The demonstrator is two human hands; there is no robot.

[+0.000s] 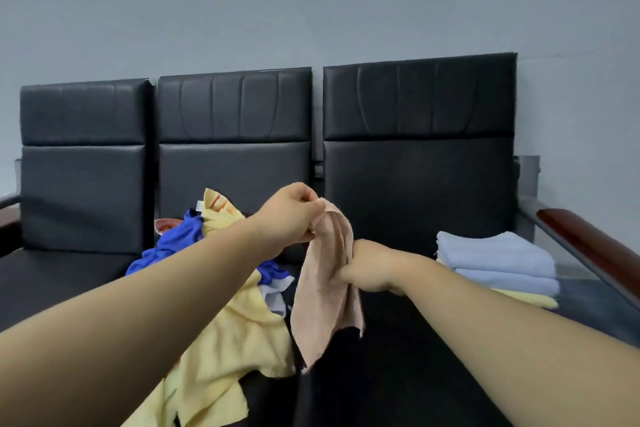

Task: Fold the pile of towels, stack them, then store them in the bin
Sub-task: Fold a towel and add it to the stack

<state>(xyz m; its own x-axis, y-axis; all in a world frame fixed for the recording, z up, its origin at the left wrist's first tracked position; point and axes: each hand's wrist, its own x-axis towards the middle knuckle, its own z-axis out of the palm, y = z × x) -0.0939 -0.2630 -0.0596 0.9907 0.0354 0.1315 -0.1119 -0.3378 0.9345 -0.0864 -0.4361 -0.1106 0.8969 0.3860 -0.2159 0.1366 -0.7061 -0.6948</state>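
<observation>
The left hand [287,215] is raised over the middle of a black leather sofa [415,177], its fingertips pinching the top corner of a peach-pink towel [322,315]. The right hand [369,269], lower and just to the right, has its fingers curled round the same towel partway down one edge, so the cloth hangs bunched between the two hands and its loose end dangles above the seat (it touches nothing below, as far as can be seen).

To the left, the unfolded pile [221,340] sprawls over the middle seat: crumpled yellow towels, a deep blue one [180,236] and a bit of white.

On the right seat, well apart from the pile, sits a folded stack [498,263], light blue towels on top and yellow ones beneath, near the reddish wooden armrest [588,239].
</observation>
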